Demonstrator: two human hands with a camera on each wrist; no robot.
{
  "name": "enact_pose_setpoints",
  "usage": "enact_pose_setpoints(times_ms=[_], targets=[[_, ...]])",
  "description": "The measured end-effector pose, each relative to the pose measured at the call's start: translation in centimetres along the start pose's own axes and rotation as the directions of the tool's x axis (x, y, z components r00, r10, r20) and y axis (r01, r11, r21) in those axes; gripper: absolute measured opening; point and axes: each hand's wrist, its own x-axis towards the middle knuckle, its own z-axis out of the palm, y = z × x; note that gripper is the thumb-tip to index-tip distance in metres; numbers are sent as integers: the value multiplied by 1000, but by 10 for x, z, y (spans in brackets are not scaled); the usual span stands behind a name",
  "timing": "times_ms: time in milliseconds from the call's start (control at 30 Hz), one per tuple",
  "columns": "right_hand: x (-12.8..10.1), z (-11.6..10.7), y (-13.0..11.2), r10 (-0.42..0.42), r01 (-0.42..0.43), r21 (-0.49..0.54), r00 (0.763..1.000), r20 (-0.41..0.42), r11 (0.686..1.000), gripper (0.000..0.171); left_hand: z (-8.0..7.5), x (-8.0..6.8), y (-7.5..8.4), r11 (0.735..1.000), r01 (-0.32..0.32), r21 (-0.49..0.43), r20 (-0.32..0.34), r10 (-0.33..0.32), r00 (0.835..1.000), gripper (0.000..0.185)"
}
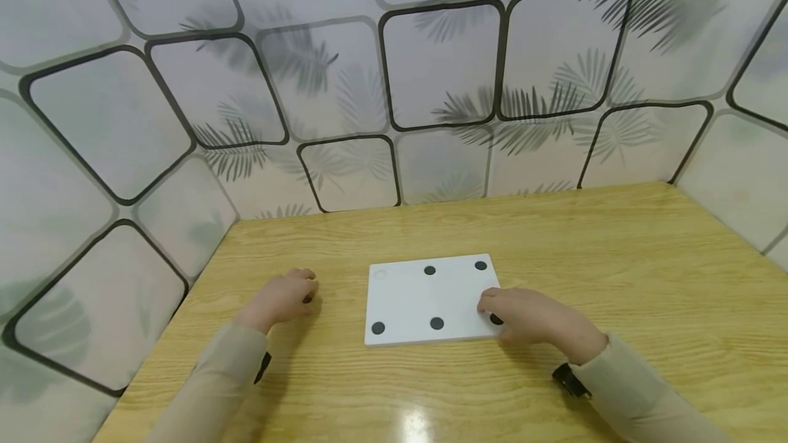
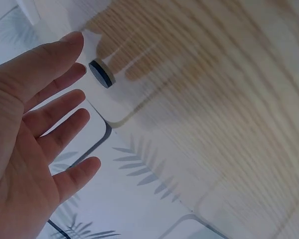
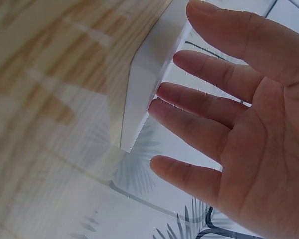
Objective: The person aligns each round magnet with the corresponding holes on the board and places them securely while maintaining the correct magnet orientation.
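Observation:
A white rectangular board (image 1: 406, 299) lies on the wooden table, with several flat black discs (image 1: 436, 323) on it. Its far left corner shows a faint round mark (image 1: 379, 274) instead of a disc. To the left of the board, a single black disc (image 2: 101, 73) sits on the tabletop, just beyond the thumb and index fingertips of my left hand (image 1: 286, 301), whose fingers are loosely extended. My right hand (image 1: 532, 318) is at the board's right edge with relaxed fingers, its fingertips right at the board's side in the right wrist view and partly covering the near right corner.
The wooden table (image 1: 615, 258) runs back to a wall (image 1: 443, 67) covered in rounded-square outlines and grey leaves. The same pattern rises along the left and right sides. Dark wrist devices (image 1: 571, 380) are worn at the sleeve cuffs.

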Motion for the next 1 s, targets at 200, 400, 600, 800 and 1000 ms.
enact_pose_setpoints(times_ms=[200, 400, 600, 800, 1000], targets=[[0, 0, 0, 1, -1, 1, 1000, -3, 1000, 37, -1, 2, -3, 999, 31, -16, 14, -31, 999, 15], [-1, -1, -2, -1, 1, -5, 1000, -12, 1000, 36, -2, 3, -4, 999, 34, 0, 7, -34, 999, 15], [-1, -1, -2, 6, -6, -7, 1000, -10, 1000, 36, -2, 6, -6, 999, 47, -17, 6, -47, 999, 10], [0, 0, -1, 13, -13, -5, 1000, -4, 1000, 37, -1, 7, -10, 998, 52, -21, -5, -52, 999, 16], [0, -1, -2, 12, -12, -4, 1000, -1, 1000, 37, 0, 9, -13, 998, 56, -39, 2, -56, 998, 23]])
